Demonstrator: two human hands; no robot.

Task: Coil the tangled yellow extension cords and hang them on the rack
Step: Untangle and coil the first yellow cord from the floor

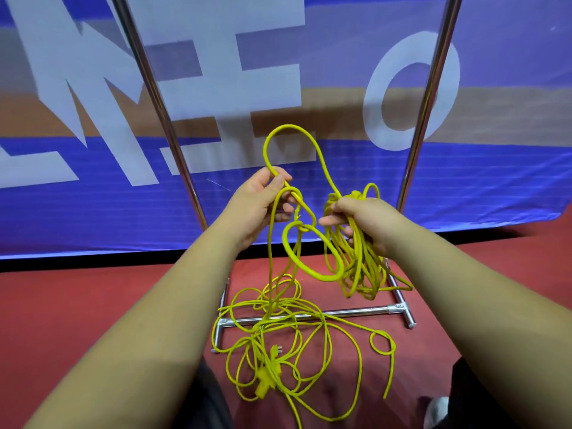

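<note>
In front of the rack [340,312], the left hand [263,202] pinches a knotted loop of cord [289,126]. The right hand [356,218], near but apart, grips a hanging bundle [362,264]. The rest lies tangled over the rack's base bar, with what seems a plug [266,379]. The rack's top is cut off.

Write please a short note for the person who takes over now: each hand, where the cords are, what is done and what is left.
Left hand: grips a cord strand above knotted loops.
Right hand: grips the coiled bundle, which hangs down.
Tangled cord and plug lie on the floor, across the base of the rack.
Done: part of the cord coiled.
Left: free the loops, coil the rest, hang all on the rack.
</note>
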